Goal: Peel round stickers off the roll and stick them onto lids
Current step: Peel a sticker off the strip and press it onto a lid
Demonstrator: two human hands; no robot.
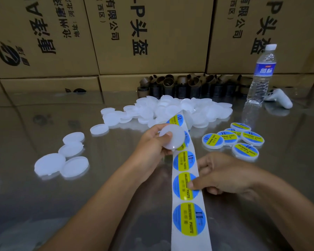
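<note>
Round sticker (184, 185), blue and yellow, lies under my right thumb at lower centre of the frame. The other fingers of my right hand (223, 174) curl beneath the white backing strip (188, 200), pinching it. Just above, my left hand (152, 144) grips a blank white lid (172, 136) over the strip. Labelled lids (234, 138) lie at the right and a heap of blank lids (179, 107) lies beyond. A water bottle (261, 77) stands at upper right.
</note>
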